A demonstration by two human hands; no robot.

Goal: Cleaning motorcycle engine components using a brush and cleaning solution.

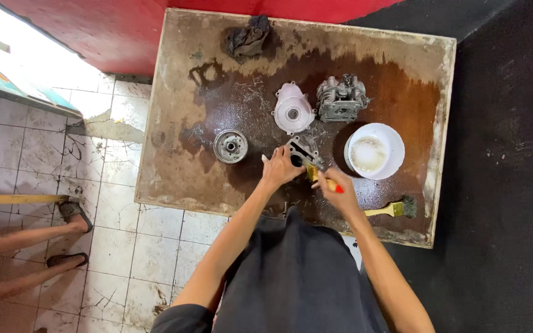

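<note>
Left hand (279, 169) reaches forward, fingers gripping metal cover (301, 150) on tray (180, 172). Right hand (338, 187) angled inward, fingers closed round brush (317, 171) against cover.

Pretty grimy setup: a worn rectangular wooden tabletop (180, 179), stained dark and wet-looking across the middle. Lying on it are a crumpled dark rag (248, 37) near the far edge, a pale grey cast-metal cover (292, 109) just beside a grey finned metal engine block (340, 98), a small round metal hub (230, 146), a white plastic bowl (374, 151), and a yellow-handled paintbrush (393, 209) near the front edge.
</note>
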